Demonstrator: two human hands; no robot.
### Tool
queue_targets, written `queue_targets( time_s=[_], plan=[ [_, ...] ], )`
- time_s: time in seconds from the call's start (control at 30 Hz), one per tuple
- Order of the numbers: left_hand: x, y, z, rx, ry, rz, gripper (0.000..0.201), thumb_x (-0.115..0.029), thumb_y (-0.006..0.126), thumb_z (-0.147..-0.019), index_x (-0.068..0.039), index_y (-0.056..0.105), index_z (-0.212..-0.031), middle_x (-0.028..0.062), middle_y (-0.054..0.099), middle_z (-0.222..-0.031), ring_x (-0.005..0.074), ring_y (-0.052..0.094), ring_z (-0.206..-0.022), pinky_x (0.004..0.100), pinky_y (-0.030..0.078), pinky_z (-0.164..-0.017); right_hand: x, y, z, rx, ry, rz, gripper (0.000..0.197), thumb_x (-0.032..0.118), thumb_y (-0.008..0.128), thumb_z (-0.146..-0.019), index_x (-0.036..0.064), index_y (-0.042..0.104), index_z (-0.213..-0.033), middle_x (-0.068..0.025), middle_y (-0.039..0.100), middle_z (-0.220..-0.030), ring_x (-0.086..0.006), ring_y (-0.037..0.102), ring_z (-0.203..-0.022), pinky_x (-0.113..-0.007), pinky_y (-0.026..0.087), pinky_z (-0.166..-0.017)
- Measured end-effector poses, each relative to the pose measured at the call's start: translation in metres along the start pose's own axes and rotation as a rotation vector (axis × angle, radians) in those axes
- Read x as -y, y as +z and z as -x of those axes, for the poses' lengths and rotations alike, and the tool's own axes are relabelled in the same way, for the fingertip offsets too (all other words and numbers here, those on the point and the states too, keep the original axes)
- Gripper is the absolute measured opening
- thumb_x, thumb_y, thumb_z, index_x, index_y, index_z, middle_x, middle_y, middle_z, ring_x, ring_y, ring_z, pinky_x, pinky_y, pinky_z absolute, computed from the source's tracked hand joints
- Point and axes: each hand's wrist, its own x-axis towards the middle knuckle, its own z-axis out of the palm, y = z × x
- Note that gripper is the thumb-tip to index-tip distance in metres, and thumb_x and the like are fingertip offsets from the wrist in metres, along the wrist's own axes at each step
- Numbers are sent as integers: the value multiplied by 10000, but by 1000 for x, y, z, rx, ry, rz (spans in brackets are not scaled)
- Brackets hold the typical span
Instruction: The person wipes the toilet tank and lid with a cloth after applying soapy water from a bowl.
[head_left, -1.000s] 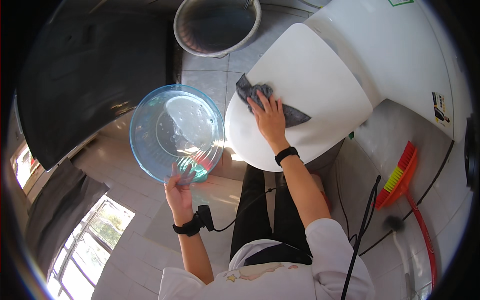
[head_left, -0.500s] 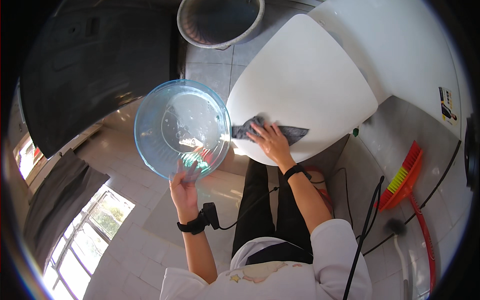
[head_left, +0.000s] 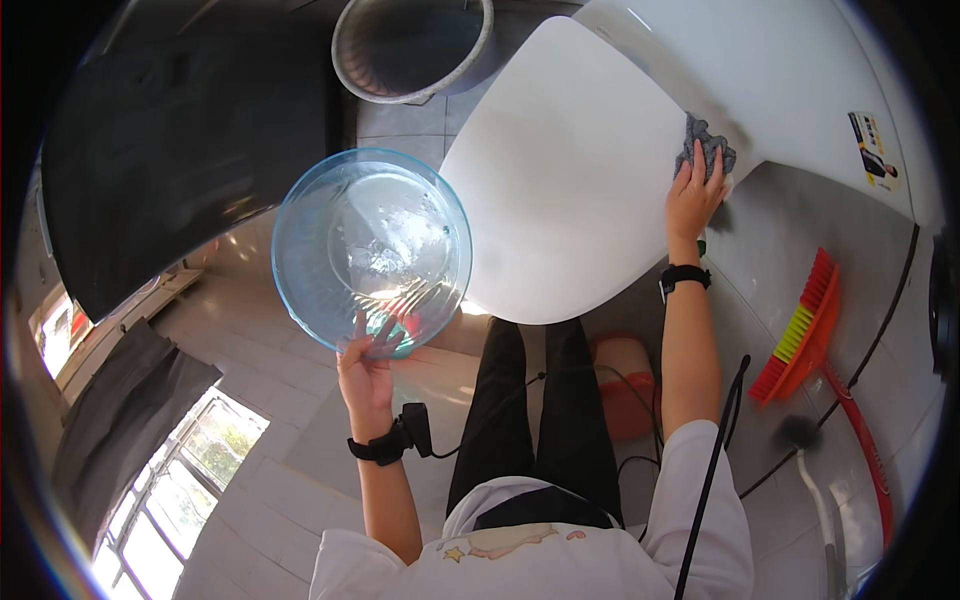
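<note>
My left hand (head_left: 366, 375) grips the near rim of a clear blue-tinted plastic basin (head_left: 300, 215), its fingers showing through the wall. Some water lies in the bottom. My right hand (head_left: 697, 198) presses a crumpled dark grey cloth (head_left: 705, 145) against the right rear edge of a closed white toilet lid (head_left: 570, 170), close to the hinge side. The basin is at the left side of the lid, near or touching its edge.
A round bin (head_left: 345, 50) stands beyond the basin. A red brush (head_left: 805, 335) and a toilet brush (head_left: 798, 432) lean at the right. Cables hang around my legs. A dark panel (head_left: 190, 150) fills the upper left; a red slipper (head_left: 625, 390) is below.
My right hand has carried the cloth from the lid's near left part to its right rear edge, and the cloth is now bunched. My left hand still holds the basin.
</note>
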Motion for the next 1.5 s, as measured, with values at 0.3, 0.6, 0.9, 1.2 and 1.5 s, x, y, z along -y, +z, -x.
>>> queue_targets(
  time_s=[0.3,0.6,0.9,1.2,1.5],
  plan=[
    [-2,-16,-7,17,-34,-46,560,60,444,-725,21,244,-1247,161,368,-1297,445,488,-1056,499,474,-856,16,-28,131,175,27,22,347,213,491,-869,200,492,-1216,-116,345,-1322,-353,388,-1156,-574,297,-941],
    [-1,-44,-18,-22,-37,-36,548,61,451,-728,32,270,-1244,147,411,-1249,441,501,-1039,496,490,-833,93,-44,234,551,-313,-122,447,201,582,-819,315,470,-1236,-11,383,-1303,-309,441,-1106,-492,331,-945],
    [-4,-42,-18,-76,51,-134,504,76,448,-745,43,298,-1225,140,380,-1298,418,515,-1033,484,523,-784,175,5,183,535,-545,-253,444,221,580,-780,286,501,-1213,31,405,-1313,-238,441,-1137,-419,349,-950],
    [-2,34,-39,74,185,-201,353,104,468,-753,90,471,-1106,106,345,-1350,317,531,-1050,431,559,-720,175,40,66,278,-465,-143,381,241,558,-814,310,515,-1186,31,414,-1308,-246,438,-1128,-429,299,-982],
    [19,120,-34,222,416,-308,285,104,524,-746,80,561,-1027,137,585,-1036,190,571,-913,364,538,-769,135,43,11,273,-512,-90,341,216,535,-816,175,541,-1155,-4,415,-1315,-298,440,-1149,-472,295,-987]
  ],
)
